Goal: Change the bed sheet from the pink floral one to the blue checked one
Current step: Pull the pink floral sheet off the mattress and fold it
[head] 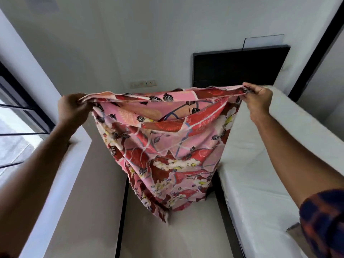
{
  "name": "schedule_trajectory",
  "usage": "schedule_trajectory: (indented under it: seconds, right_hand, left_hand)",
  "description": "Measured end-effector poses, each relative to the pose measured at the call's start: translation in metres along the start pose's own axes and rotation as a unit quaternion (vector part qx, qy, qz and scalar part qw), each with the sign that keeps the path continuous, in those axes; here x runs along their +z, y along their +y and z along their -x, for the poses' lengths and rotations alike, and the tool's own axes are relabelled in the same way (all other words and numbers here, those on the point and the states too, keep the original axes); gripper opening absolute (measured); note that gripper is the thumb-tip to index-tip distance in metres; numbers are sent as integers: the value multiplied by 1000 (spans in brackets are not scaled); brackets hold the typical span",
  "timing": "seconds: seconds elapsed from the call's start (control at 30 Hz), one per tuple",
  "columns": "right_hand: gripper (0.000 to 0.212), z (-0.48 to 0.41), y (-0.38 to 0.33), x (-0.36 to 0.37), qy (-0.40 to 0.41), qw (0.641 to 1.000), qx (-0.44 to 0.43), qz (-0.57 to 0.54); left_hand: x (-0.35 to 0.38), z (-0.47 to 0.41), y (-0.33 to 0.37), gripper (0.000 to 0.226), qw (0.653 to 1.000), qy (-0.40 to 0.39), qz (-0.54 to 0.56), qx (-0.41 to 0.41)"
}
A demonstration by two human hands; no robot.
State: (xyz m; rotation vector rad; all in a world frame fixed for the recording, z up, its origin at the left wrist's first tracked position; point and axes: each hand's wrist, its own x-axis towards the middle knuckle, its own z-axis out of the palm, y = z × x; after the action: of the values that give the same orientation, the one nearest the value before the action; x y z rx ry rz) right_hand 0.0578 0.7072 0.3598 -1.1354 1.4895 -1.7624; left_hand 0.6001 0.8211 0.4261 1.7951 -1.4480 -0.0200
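Head view: we hold the pink sheet [163,146] up beside the bare mattress [260,164], left hand [73,107] and right hand [258,99] each gripping a top corner; the blue sheet is not visible, so laying it remains.

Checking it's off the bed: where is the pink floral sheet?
In the head view's centre, the pink floral sheet hangs between the left hand and right hand, left of the bare mattress.

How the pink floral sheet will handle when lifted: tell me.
Likely floppy: the pink floral sheet sags between the left hand and right hand and hangs in folds. Probably light: two pinching grips hold it up. Release one grip and it would probably collapse.
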Motion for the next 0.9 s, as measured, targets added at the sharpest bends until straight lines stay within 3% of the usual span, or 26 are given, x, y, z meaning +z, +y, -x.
schedule_trajectory:
  seconds: [0.13, 0.33, 0.47, 0.57, 0.67, 0.8, 0.9]
  right_hand:
    - [24, 11, 2, -1, 2, 995, 46, -84]
    - [34, 29, 10, -15, -40, 980, 94, -169]
    - [60, 34, 31, -28, -115, 986, 62, -108]
    - [67, 40, 41, -33, -141, 988, 35, -49]
    - [71, 52, 41, -30, -162, 987, 0, 22]
    - [51, 59, 38, -19, -93, 983, -121, 105]
    - [29, 59, 34, -10, -14, 980, -170, 100]
  left_hand:
    - [-13, 15, -9, 12, 999, -49, 7, 18]
    - [-21, 19, -18, 36, 996, -79, 23, 36]
    - [-19, 25, -15, 21, 992, -76, 81, 58]
    - [-15, 24, -20, 14, 979, -88, 186, 16]
    - [-9, 21, -24, 20, 938, -101, 327, -53]
    - [-10, 13, -22, 20, 890, -113, 426, -117]
    - [-15, 1, -21, 21, 879, -109, 441, -148]
